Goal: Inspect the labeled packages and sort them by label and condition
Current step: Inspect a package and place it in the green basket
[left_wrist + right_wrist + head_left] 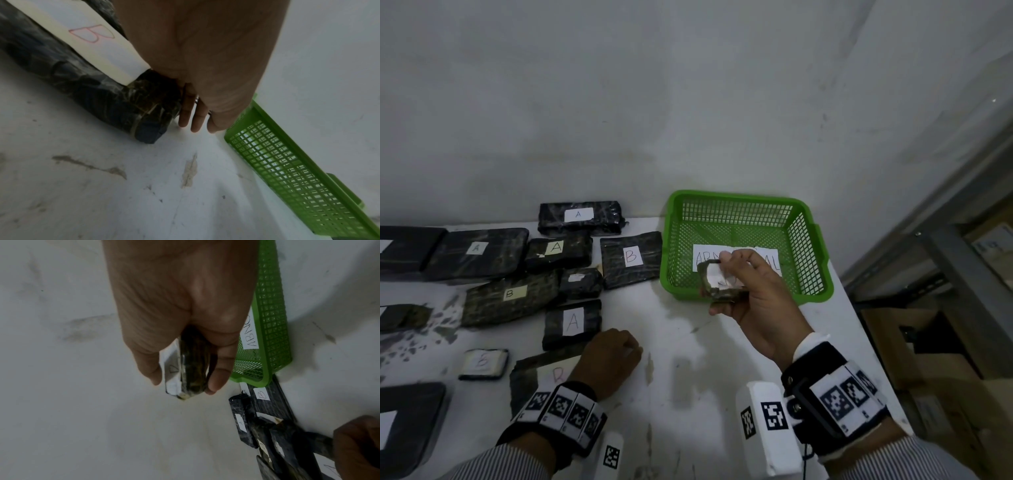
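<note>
Most of the sorting looked undone: at the left of the counter (681, 342) a loose spread of dark wrapped packages lay unsorted, A labels mixed with B labels, such as the A package (571, 323) beside a B package (631, 257). The left hand (611, 354) rested with curled fingers on the near B package (98, 84); whether its grip closed on it could not be told. Further right, the right hand (753, 301) pinched a small crumpled package (717, 282) with a torn label, held just in front of the green basket (813, 291), whose slip read partly "ABN". The basket held only that slip, so this seemed the first reject
</note>
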A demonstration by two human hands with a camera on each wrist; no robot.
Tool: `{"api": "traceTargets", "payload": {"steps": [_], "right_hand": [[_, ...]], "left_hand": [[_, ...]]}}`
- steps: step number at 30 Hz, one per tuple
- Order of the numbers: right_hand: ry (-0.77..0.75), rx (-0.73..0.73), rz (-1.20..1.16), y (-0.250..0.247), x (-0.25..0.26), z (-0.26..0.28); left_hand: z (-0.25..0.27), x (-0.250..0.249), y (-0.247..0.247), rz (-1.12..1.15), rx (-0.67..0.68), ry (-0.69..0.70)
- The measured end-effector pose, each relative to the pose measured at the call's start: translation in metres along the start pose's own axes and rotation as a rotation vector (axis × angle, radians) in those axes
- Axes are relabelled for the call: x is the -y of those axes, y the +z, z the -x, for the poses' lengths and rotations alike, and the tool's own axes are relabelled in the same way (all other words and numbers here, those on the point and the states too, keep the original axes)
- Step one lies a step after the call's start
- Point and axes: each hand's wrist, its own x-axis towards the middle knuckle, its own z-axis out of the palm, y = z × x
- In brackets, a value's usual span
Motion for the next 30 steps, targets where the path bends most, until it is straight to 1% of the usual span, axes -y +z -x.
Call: {"api": "traceTargets", "payload": {"steps": [4,8,11,15,17,19,22,25,28,30], "right_hand": [[-0.052,-0.067,0.101,0.001,-0.005,0.000],[-0.075,-0.072,0.039,-0.001,-0.006,0.001],[-0.088,-0.055,0.061,-0.002,-0.007,0.001],[-0.024,0.007,0.150,-0.001,-0.007,0.002],[0.003,0.017,0.179,0.000,-0.007,0.002],[-0.001,0.002,0.170,0.000,-0.009,0.000],[-0.018,0.007,0.091,0.000,-0.009,-0.003],[-0.024,0.063,0.030,0.002,-0.009,-0.002],[-0.044,0.064,0.106,0.002,-0.013,-0.003],[-0.052,0.076,0.149,0.001,-0.017,-0.003]], "left_hand": [[0.002,-0.005,-0.003,-0.030,0.017,0.017],[0.004,-0.011,-0.009,-0.014,0.023,0.016],[0.003,-0.016,-0.013,0.046,0.027,-0.028],[0.003,-0.016,-0.015,0.037,0.041,-0.013],[0.003,-0.014,-0.013,0.044,0.033,-0.035],[0.002,-0.013,-0.013,0.044,0.025,-0.056],[0.002,-0.014,-0.013,0.065,0.029,-0.066],[0.004,-0.023,-0.019,0.142,-0.012,-0.064],[0.004,-0.045,-0.032,0.274,-0.079,0.003],[0.007,-0.068,-0.044,0.418,-0.106,0.056]]}}
